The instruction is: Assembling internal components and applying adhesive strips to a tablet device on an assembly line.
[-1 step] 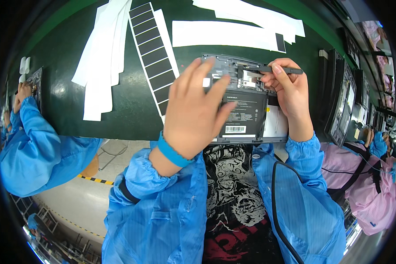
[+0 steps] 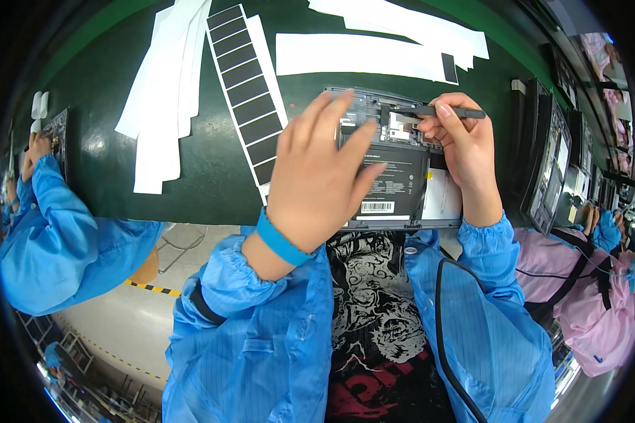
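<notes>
In front of me lies an opened laptop base (image 2: 365,224), its battery (image 2: 395,171) and circuit parts bare. My left hand (image 2: 317,162), with a blue wristband (image 2: 281,240), hovers over or touches its left part; I cannot tell which. Its fingers are spread, slightly blurred, and nothing shows in them; the hand hides the laptop's left side. Closed in a pinch, my right hand (image 2: 466,137) grips black tweezers (image 2: 466,113) at the laptop's upper right. The tweezers point left, over the circuit parts near a light metal piece (image 2: 402,127).
On the green table (image 2: 85,176), white paper strips (image 2: 159,99) and a sheet of black labels (image 2: 250,106) lie at the left. More white sheets (image 2: 360,55) lie beyond the laptop. Dark laptop parts (image 2: 550,162) stand at the right. A co-worker's blue sleeve (image 2: 63,204) is at the left.
My left hand has shifted slightly to the right over the laptop base. My right hand and the tweezers have stayed in place.
</notes>
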### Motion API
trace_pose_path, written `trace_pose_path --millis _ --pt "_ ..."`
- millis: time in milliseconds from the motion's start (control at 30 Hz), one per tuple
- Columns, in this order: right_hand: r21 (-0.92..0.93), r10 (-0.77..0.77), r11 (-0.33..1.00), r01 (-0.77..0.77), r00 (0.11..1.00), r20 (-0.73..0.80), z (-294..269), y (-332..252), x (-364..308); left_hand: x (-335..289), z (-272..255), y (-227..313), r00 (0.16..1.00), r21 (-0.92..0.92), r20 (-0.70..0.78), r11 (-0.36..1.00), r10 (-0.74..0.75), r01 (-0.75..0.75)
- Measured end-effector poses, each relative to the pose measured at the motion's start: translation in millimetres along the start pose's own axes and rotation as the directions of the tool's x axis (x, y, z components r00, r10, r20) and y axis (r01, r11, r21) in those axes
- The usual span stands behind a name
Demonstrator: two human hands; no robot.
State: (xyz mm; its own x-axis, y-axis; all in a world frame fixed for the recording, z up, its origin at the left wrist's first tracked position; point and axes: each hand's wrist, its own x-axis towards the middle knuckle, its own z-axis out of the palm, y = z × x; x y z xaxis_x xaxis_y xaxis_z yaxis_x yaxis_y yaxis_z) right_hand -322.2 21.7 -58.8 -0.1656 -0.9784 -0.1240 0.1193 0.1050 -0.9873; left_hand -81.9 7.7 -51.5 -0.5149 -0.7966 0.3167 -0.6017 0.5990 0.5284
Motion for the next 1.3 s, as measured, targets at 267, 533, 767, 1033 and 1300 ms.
trace_pose_path --millis 267,533,767,1033,1300 --pt "-0.083 0.020 0.996 -0.025 0.998 -0.057 4 -1 -1 14 21 4 0.992 0.144 0.093 0.985 0.080 -0.093" --pt "-0.060 0.009 0.998 -0.012 0.999 -0.046 4 -1 0 14 26 14 0.992 0.258 0.105 0.961 0.070 -0.095" --pt "-0.045 0.007 0.999 -0.008 0.999 -0.039 5 -5 -3 13 31 21 0.994 0.359 0.088 0.929 0.067 -0.094" --pt "0.078 -0.309 0.946 0.314 0.949 -0.066 -13 -30 -33 9 -18 12 0.987 0.151 0.033 0.976 0.155 -0.158" --pt "0.203 -0.169 0.960 0.195 0.976 -0.141 -42 -28 -77 -71 -28 -38 0.982 -0.001 -0.011 0.982 -0.188 0.188"
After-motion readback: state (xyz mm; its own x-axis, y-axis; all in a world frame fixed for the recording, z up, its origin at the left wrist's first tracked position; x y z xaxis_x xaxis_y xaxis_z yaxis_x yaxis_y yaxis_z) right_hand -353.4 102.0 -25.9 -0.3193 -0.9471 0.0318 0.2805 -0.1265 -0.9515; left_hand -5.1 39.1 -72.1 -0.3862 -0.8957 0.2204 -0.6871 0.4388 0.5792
